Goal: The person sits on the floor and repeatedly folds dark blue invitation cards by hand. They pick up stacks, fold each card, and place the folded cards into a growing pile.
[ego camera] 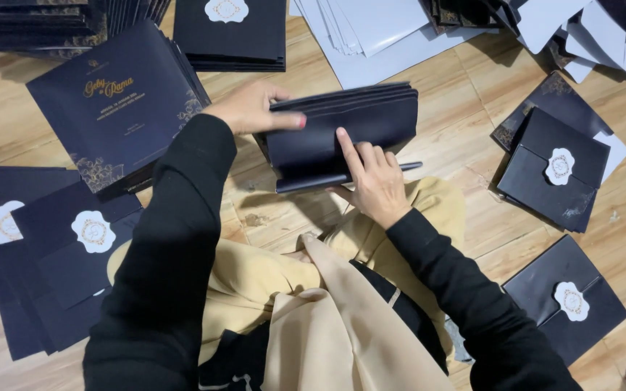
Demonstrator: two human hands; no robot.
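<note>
A wooden floor (465, 108) carries stacks of dark cards (114, 101) at the left and sealed envelopes (556, 170) at the right. At the centre, a bundle of dark envelopes (342, 134) stands on edge above the person's lap. The left hand (255, 108) grips its top edge with fingers curled over, and the right hand (374, 181) presses flat fingers against its near face.
</note>
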